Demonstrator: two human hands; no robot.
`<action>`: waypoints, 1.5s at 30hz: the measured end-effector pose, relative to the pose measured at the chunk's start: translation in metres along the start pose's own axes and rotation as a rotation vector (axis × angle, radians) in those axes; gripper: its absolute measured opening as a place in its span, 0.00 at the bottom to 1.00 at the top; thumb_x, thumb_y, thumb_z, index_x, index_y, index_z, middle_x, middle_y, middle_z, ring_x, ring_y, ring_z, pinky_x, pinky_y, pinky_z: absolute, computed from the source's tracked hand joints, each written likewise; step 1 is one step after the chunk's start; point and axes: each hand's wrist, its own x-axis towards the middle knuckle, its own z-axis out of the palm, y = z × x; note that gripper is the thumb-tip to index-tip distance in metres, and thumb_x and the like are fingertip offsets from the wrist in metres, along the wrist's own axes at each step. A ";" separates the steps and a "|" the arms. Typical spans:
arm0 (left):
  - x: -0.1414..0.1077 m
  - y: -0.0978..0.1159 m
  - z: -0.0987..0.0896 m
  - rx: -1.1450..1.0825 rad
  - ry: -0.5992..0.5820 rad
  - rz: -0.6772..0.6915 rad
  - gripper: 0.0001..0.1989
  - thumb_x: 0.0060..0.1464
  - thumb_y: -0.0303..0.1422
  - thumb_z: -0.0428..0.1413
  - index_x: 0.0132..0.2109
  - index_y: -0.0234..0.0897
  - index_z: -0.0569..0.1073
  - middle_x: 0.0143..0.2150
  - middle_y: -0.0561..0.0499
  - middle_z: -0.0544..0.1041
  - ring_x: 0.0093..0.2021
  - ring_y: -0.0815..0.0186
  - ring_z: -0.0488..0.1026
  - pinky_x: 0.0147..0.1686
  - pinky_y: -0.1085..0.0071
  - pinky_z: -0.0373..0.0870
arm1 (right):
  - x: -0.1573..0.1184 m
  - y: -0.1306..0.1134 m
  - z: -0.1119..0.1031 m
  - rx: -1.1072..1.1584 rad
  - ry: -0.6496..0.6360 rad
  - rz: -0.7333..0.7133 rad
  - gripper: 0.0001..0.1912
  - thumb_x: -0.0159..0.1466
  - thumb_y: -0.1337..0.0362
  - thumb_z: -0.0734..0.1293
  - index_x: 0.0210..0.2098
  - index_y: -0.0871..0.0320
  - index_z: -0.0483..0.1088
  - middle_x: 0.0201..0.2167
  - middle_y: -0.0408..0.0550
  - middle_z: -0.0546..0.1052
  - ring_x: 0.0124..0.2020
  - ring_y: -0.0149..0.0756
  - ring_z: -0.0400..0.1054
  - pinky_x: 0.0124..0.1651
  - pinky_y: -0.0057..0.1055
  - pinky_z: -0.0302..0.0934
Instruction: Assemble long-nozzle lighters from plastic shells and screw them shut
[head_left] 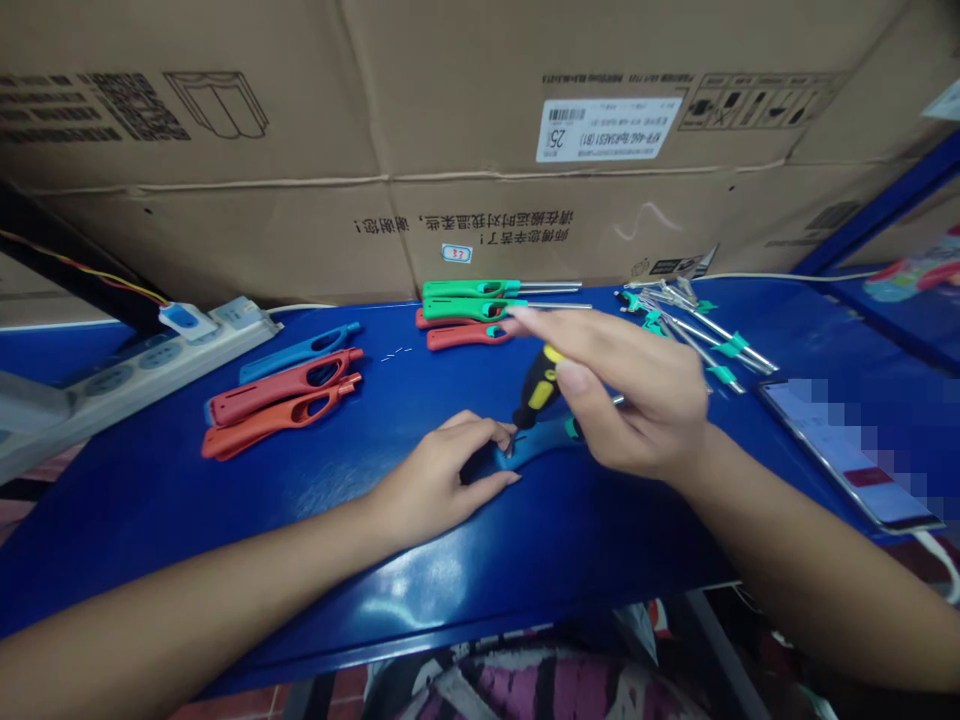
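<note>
My right hand (641, 385) grips a screwdriver (538, 390) with a black and yellow handle, its tip end pointing down. Under it, a blue gas lighter (546, 442) with a green trigger and a metal tube lies on the blue table. My left hand (439, 475) rests on the table, index finger and thumb around the near-left end of that lighter. The screwdriver meets the lighter's end beside my left fingertips; the exact contact point is hidden. My right hand covers part of the lighter's trigger and tube.
Empty lighter shells, blue (296, 352), red (285, 388) and orange (274, 425), lie at left by a power strip (161, 365). Green lighters (461, 308) and red ones (459, 337) sit at the back. Metal tubes (701, 340) and a phone (840, 455) lie right. Cardboard (285, 230) stands behind.
</note>
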 end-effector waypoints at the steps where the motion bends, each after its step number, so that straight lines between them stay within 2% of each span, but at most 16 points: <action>1: 0.000 0.000 0.000 -0.001 -0.004 -0.003 0.08 0.61 0.32 0.61 0.45 0.38 0.71 0.42 0.49 0.78 0.45 0.61 0.76 0.47 0.63 0.73 | -0.001 0.001 0.002 0.050 -0.029 0.034 0.19 0.74 0.62 0.58 0.60 0.54 0.70 0.48 0.50 0.81 0.40 0.35 0.77 0.41 0.34 0.75; 4: 0.000 -0.001 0.000 0.001 -0.013 -0.001 0.08 0.61 0.32 0.61 0.46 0.38 0.71 0.42 0.49 0.78 0.45 0.61 0.75 0.48 0.64 0.72 | -0.002 0.003 0.004 0.109 -0.049 0.063 0.17 0.72 0.61 0.63 0.57 0.57 0.71 0.44 0.50 0.81 0.36 0.33 0.76 0.36 0.31 0.73; 7: -0.001 -0.001 0.000 -0.003 -0.010 0.006 0.08 0.61 0.32 0.61 0.46 0.38 0.70 0.43 0.50 0.78 0.46 0.62 0.75 0.49 0.64 0.72 | -0.001 0.004 0.003 -0.039 0.039 -0.049 0.13 0.67 0.58 0.70 0.49 0.56 0.76 0.34 0.47 0.80 0.33 0.34 0.74 0.36 0.30 0.72; 9: -0.001 -0.001 0.000 -0.010 -0.015 0.001 0.08 0.61 0.32 0.61 0.45 0.38 0.70 0.44 0.50 0.78 0.46 0.62 0.75 0.49 0.65 0.71 | 0.000 0.004 0.003 -0.051 0.028 -0.068 0.15 0.71 0.58 0.64 0.52 0.55 0.75 0.40 0.49 0.80 0.38 0.37 0.75 0.41 0.33 0.72; 12: 0.000 0.000 0.000 -0.017 -0.022 -0.008 0.08 0.61 0.31 0.61 0.45 0.38 0.70 0.43 0.50 0.78 0.46 0.63 0.75 0.48 0.66 0.71 | 0.000 0.004 0.003 0.086 -0.102 0.012 0.21 0.75 0.62 0.54 0.64 0.54 0.65 0.52 0.52 0.77 0.46 0.37 0.74 0.47 0.37 0.73; 14: 0.000 -0.001 0.000 -0.007 -0.015 0.003 0.09 0.61 0.31 0.61 0.46 0.38 0.70 0.43 0.50 0.78 0.45 0.63 0.75 0.48 0.66 0.71 | 0.000 0.004 0.002 0.116 -0.139 0.021 0.20 0.74 0.61 0.58 0.64 0.54 0.65 0.47 0.50 0.79 0.42 0.35 0.75 0.45 0.35 0.73; 17: -0.001 -0.001 0.001 0.006 0.001 0.029 0.09 0.61 0.31 0.62 0.46 0.38 0.70 0.43 0.51 0.78 0.45 0.64 0.75 0.48 0.67 0.71 | -0.002 0.006 0.002 -0.004 -0.078 -0.049 0.18 0.70 0.55 0.66 0.56 0.55 0.72 0.40 0.48 0.80 0.40 0.36 0.76 0.44 0.32 0.73; 20: -0.001 -0.002 0.001 -0.004 -0.007 0.018 0.09 0.61 0.31 0.61 0.46 0.38 0.70 0.43 0.51 0.77 0.46 0.64 0.74 0.49 0.68 0.71 | -0.002 0.006 0.002 0.002 -0.116 -0.046 0.21 0.74 0.58 0.59 0.63 0.56 0.65 0.53 0.53 0.77 0.51 0.40 0.73 0.51 0.37 0.72; 22: -0.001 -0.002 0.001 0.003 -0.015 0.004 0.09 0.61 0.31 0.62 0.46 0.38 0.70 0.43 0.51 0.77 0.45 0.64 0.74 0.48 0.68 0.71 | -0.003 0.005 0.002 0.088 -0.174 -0.004 0.23 0.75 0.62 0.55 0.67 0.57 0.60 0.57 0.54 0.75 0.52 0.38 0.73 0.52 0.38 0.71; 26: -0.001 -0.002 0.000 0.023 -0.006 0.029 0.09 0.61 0.32 0.62 0.47 0.38 0.70 0.44 0.51 0.78 0.46 0.64 0.74 0.49 0.67 0.71 | -0.004 0.004 0.001 -0.017 -0.107 -0.043 0.19 0.70 0.57 0.66 0.58 0.57 0.70 0.39 0.47 0.81 0.37 0.34 0.76 0.44 0.30 0.72; 28: -0.001 -0.001 0.000 0.015 -0.010 0.028 0.09 0.61 0.32 0.61 0.46 0.38 0.70 0.44 0.50 0.78 0.46 0.63 0.74 0.49 0.66 0.71 | -0.004 0.004 0.001 -0.050 -0.107 -0.049 0.20 0.72 0.57 0.62 0.60 0.56 0.68 0.44 0.49 0.81 0.39 0.35 0.77 0.46 0.32 0.72; 31: 0.000 -0.001 0.000 0.000 -0.012 0.007 0.09 0.61 0.31 0.62 0.45 0.37 0.70 0.43 0.50 0.78 0.45 0.63 0.74 0.48 0.66 0.72 | -0.004 0.005 0.000 0.054 -0.182 0.021 0.24 0.75 0.63 0.53 0.69 0.57 0.57 0.56 0.53 0.76 0.45 0.35 0.76 0.47 0.33 0.73; 36: 0.000 -0.001 0.000 0.001 -0.013 0.022 0.09 0.60 0.31 0.62 0.46 0.37 0.71 0.45 0.50 0.78 0.47 0.63 0.74 0.49 0.66 0.71 | -0.006 0.005 -0.003 -0.118 -0.133 -0.118 0.24 0.70 0.50 0.64 0.60 0.58 0.68 0.37 0.48 0.82 0.36 0.35 0.77 0.38 0.29 0.71; 38: 0.000 -0.001 0.000 -0.003 -0.014 0.012 0.09 0.60 0.31 0.62 0.45 0.37 0.71 0.44 0.50 0.78 0.46 0.64 0.74 0.49 0.67 0.71 | -0.005 0.002 -0.003 -0.114 -0.154 -0.128 0.26 0.73 0.49 0.57 0.63 0.58 0.65 0.40 0.50 0.82 0.38 0.36 0.77 0.39 0.31 0.72; 41: -0.001 -0.002 0.000 -0.002 -0.016 0.002 0.09 0.61 0.32 0.62 0.46 0.36 0.71 0.43 0.50 0.77 0.45 0.64 0.74 0.48 0.67 0.71 | -0.003 -0.004 -0.002 -0.003 -0.167 -0.050 0.23 0.76 0.58 0.50 0.66 0.56 0.62 0.48 0.51 0.80 0.42 0.35 0.77 0.43 0.32 0.72; 45: -0.001 -0.003 0.001 0.023 -0.012 0.021 0.10 0.61 0.32 0.62 0.48 0.37 0.72 0.45 0.49 0.78 0.47 0.63 0.74 0.49 0.66 0.71 | -0.006 -0.003 -0.003 -0.159 -0.117 -0.056 0.17 0.71 0.54 0.64 0.55 0.55 0.72 0.33 0.44 0.82 0.31 0.32 0.76 0.37 0.27 0.70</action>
